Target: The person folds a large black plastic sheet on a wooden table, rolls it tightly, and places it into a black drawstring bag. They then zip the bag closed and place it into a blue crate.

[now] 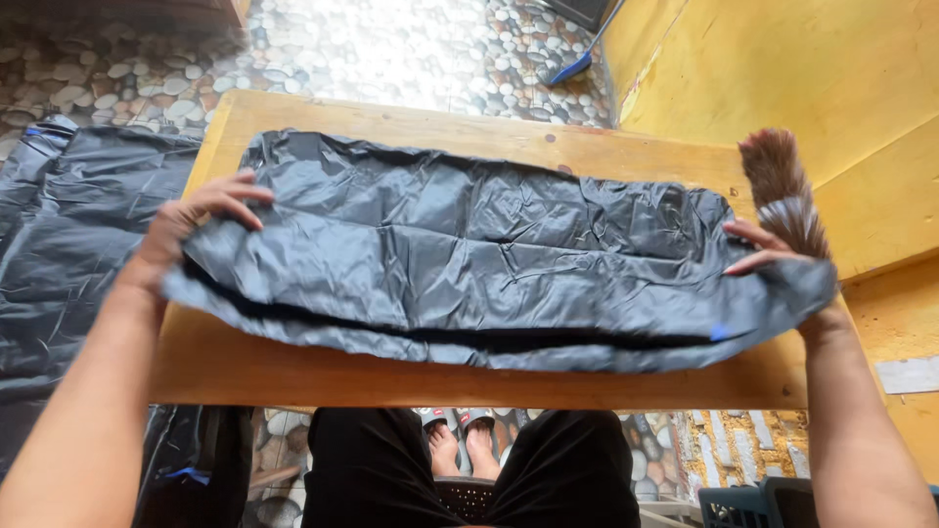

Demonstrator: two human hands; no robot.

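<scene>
Black plastic bag, tan table, pebbled floor.

- So packaging-wise it's pretty much all black plastic bag here: a long, wrinkly, glossy one spread flat across the wooden tabletop, near edge folded over.
- There's a tiny blue tab or sticker on that folded edge, over toward the right end. Too small to tell more.
- More of the same black plastic bags are in a pile off the left side of the tabletop, hanging down to the floor, with a blue bit showing low down.
- A pale rectangular label or tape patch sits on the yellow surface at far right.
</scene>
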